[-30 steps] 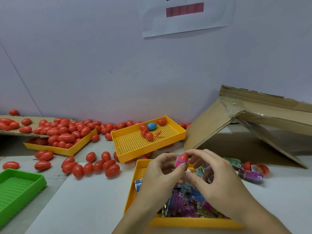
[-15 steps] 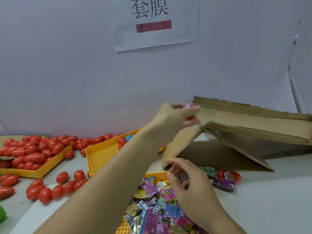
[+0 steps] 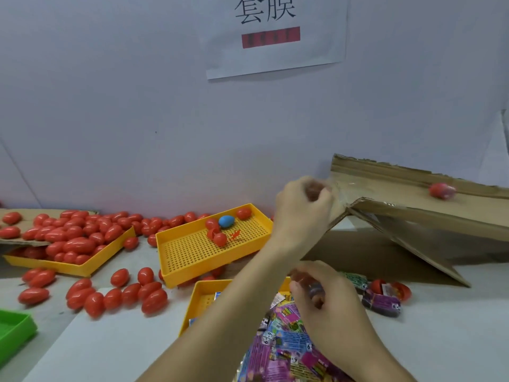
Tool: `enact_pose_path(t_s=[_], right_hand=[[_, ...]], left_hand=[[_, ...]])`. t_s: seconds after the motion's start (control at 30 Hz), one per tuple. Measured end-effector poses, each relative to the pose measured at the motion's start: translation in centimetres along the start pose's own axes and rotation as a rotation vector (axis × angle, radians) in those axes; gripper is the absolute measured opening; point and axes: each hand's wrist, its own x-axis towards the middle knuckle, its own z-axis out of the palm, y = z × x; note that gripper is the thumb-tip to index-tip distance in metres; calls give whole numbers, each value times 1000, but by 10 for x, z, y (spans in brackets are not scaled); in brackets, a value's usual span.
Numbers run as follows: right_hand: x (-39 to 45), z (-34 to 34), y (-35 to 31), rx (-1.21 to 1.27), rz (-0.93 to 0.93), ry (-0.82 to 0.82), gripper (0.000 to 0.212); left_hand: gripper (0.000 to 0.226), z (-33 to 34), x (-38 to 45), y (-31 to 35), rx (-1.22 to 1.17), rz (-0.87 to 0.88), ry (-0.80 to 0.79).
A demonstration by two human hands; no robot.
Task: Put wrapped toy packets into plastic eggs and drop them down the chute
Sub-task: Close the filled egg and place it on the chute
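A red egg [image 3: 442,190] rolls down the cardboard chute [image 3: 399,188] at the right, apart from both hands. My left hand [image 3: 301,208] hovers at the chute's upper left end, its fingers loosely curled with nothing in them. My right hand [image 3: 327,301] is over the near yellow tray [image 3: 203,292] of wrapped toy packets [image 3: 286,337]. Its curled fingers pinch a blurred purplish packet. Loose red eggs [image 3: 121,295] lie on the table to the left.
A tilted yellow tray [image 3: 192,252] holds a blue egg [image 3: 226,221] and a few red eggs. Another yellow tray [image 3: 77,267] at the left is heaped with red eggs. A green tray [image 3: 16,329] sits at the near left. An open red egg [image 3: 391,288] and packets lie under the chute.
My left hand carried the closed red egg up to the chute and let it go; it now rolls down to the right. My right hand dropped to the packet tray.
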Motion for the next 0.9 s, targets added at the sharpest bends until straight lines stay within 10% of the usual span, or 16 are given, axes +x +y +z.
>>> enact_pose_path(t_s=[0.23, 0.53, 0.9], right_hand=[[0, 1, 4, -259, -82, -148, 18], [-3, 6, -2, -468, -117, -267, 14], [1, 7, -6, -510, -129, -352, 15]], left_hand=[[9, -61, -84, -107, 517, 124, -203], [9, -79, -109, -116, 463, 113, -45], [34, -140, 16, -143, 719, 26, 96]])
